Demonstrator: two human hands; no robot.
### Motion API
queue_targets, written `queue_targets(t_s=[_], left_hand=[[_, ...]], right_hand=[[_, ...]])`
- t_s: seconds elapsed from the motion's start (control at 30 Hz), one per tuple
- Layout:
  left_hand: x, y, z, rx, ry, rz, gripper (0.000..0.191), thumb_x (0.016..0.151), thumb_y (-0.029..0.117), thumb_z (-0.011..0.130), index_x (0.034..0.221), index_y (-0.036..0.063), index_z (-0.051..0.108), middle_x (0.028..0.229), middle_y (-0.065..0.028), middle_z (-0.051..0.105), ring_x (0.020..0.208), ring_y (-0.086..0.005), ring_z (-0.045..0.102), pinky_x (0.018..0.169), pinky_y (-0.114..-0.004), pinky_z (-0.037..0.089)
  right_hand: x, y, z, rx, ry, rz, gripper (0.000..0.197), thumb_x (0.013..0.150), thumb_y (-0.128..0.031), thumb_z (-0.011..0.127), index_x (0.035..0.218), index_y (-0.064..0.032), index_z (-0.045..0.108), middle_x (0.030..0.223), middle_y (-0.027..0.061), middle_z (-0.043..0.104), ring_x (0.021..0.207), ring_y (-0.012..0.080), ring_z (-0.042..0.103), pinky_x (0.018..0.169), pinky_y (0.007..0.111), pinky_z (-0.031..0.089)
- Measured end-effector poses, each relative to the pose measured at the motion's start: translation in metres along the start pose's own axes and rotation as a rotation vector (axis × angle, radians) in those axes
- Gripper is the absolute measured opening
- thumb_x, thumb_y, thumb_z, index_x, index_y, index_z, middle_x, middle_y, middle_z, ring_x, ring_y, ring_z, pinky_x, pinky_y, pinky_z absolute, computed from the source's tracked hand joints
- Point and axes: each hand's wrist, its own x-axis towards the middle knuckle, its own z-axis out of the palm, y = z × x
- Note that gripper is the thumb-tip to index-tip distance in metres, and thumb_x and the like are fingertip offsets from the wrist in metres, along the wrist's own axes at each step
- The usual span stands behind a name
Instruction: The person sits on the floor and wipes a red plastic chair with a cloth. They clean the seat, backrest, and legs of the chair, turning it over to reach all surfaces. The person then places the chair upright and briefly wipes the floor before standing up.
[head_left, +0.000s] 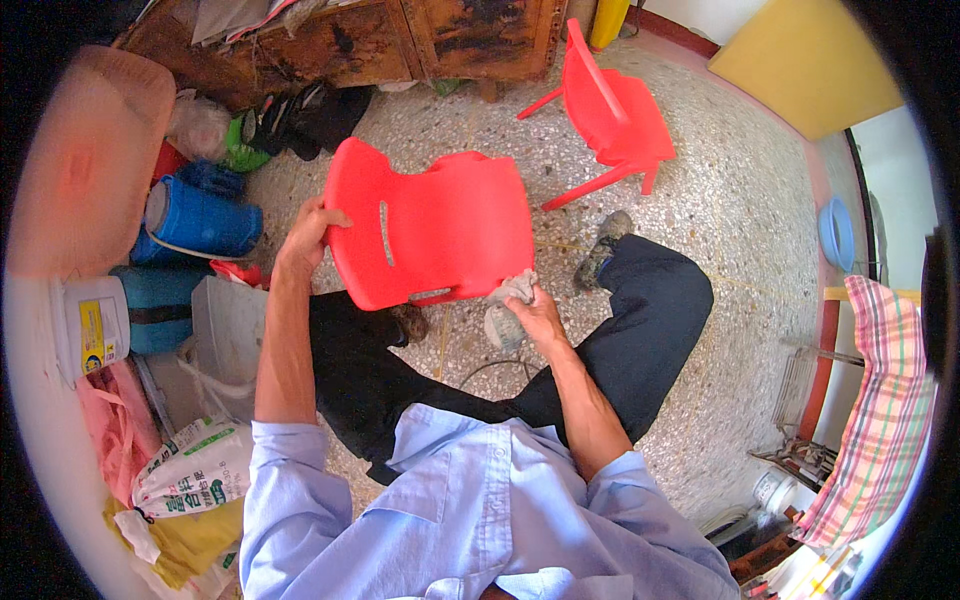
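A red plastic chair shell (457, 217), with a slot in its backrest, is held up in front of my knees. My left hand (311, 229) grips the top edge of the backrest, thumb over the front face. At the seat's near right corner, my right hand (536, 311) holds a crumpled grey cloth (517, 289) against the red plastic. Part of the cloth hangs below the fingers. No legs of this chair can be seen from here.
Another red chair (619, 120) lies tipped on the speckled terrazzo floor (720, 225). Along the left stand a blue jug (206, 217), a white bucket (94, 322) and a printed sack (199, 469). A wooden cabinet (480, 37) is at the back, a plaid cushion (874, 420) at right.
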Motion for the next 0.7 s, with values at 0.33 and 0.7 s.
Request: queue_targets(t_s=[0.33,0.7], left_hand=[[0.01,-0.005,0.077,-0.016,0.057,0.074,0.041,0.098,0.032,0.057,0.119,-0.0028,0.063,0.109,-0.0084,0.068,0.095,-0.0179,0.065,0.087,-0.034,0.05],[0.006,-0.006,0.062,0.168,0.135,0.192,0.055,0.103,0.05,0.04,0.105,0.0033,0.068,0.094,-0.0075,0.068,0.082,-0.0165,0.061,0.077,-0.033,0.049]], right_hand=[[0.0,-0.03,0.0,0.121,0.042,0.023,0.029,0.088,-0.014,0.067,0.114,-0.0035,0.063,0.106,0.0037,0.069,0.096,0.0142,0.064,0.087,0.031,0.05],[0.041,-0.189,0.142,-0.002,-0.164,-0.453,0.037,0.088,-0.019,0.065,0.117,0.0004,0.056,0.11,0.015,0.065,0.101,0.0262,0.063,0.09,0.04,0.048]])
